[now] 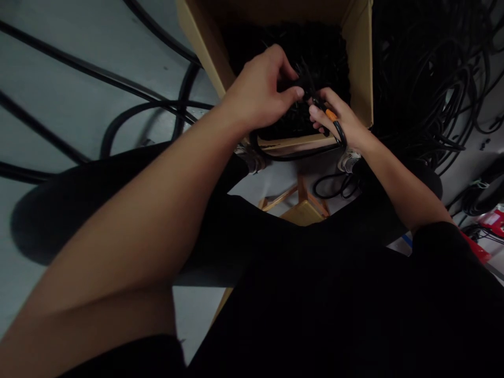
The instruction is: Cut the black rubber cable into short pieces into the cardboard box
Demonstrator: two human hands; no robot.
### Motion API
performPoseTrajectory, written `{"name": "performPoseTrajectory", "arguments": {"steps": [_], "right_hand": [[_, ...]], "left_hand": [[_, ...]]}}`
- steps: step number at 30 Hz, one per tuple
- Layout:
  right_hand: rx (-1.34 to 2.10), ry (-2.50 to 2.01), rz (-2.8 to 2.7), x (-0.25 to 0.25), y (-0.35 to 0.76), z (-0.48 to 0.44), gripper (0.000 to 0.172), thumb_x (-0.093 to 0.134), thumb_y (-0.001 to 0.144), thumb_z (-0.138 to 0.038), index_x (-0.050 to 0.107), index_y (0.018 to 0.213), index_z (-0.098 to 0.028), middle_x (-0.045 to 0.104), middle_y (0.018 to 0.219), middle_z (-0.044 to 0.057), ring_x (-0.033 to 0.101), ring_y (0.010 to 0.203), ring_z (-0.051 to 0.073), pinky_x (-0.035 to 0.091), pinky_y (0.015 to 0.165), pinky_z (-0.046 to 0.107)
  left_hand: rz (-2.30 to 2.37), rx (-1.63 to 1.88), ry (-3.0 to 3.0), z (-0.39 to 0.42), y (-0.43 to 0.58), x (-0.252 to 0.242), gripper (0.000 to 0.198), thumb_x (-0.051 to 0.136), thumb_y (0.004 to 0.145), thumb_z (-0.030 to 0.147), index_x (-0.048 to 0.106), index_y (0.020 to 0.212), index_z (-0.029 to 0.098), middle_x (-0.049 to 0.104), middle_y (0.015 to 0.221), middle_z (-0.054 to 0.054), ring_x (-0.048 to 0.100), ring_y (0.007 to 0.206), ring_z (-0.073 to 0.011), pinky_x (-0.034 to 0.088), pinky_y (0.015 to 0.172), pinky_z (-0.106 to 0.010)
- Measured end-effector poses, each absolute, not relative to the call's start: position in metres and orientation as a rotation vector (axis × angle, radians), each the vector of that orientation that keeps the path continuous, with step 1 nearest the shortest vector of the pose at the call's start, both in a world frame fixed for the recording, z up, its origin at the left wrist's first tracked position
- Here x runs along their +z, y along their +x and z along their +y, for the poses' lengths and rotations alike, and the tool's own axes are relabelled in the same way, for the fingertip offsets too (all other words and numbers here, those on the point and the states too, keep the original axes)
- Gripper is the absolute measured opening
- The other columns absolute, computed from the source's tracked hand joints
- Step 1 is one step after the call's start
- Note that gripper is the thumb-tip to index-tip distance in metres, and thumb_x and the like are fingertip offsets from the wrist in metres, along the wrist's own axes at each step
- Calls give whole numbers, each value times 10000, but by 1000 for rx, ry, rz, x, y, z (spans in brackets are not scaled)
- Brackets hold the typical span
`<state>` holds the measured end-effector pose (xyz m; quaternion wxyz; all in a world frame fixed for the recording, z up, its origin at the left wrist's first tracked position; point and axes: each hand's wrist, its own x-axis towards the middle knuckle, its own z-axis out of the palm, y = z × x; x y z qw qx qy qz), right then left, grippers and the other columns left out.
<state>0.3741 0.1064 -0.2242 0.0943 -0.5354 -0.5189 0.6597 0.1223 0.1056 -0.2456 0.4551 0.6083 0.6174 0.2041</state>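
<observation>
Over an open cardboard box [361, 68], my two hands are close together. A thick black cable [337, 131] with an orange band [331, 115] rests in my right hand [340, 115], whose fingers are closed around it. The cable bends back below that hand and runs left along the box's near edge. My left hand [263, 86] is closed in a pinch at the dark end of the cable. What exactly its fingertips hold is lost against the dark background. Many small black pieces [326, 58] lie in the box beneath my hands; their kind cannot be made out.
Large coils of black cable [429, 100] lie on the floor at the right. More thick black cables [79, 71] cross the grey floor at the left. Between my legs a small wooden stool [305, 212] shows. Something red [494, 220] lies at the far right.
</observation>
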Motion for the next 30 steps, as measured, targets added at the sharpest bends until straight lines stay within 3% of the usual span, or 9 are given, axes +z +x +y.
{"name": "performPoseTrajectory", "arguments": {"steps": [8,15,30], "right_hand": [[1958,-1655,-1549,-216,367,106,502,976,1158,-680,629,1208,-320,681,1037,7,746,1031,221,703,900,308],[1956,-1622,-1566,-224,371,105,541,978,1138,-718,625,1219,-316,676,1044,-11,709,992,205,677,895,307],[1963,-1636,-1625,-211,366,100,526,830,1216,-801,610,1171,-325,599,920,-47,589,798,168,537,683,280]], "left_hand": [[1509,495,1503,102,124,-243,205,753,973,457,593,1057,360,892,1277,-86,796,1183,-354,652,1119,-547],[1440,471,1531,105,121,-242,150,686,1003,417,591,1101,355,876,1361,-112,795,1229,-363,643,1199,-578],[1428,490,1573,103,120,-245,153,665,1014,411,663,1159,363,861,1354,-106,806,1271,-371,639,1208,-582]]}}
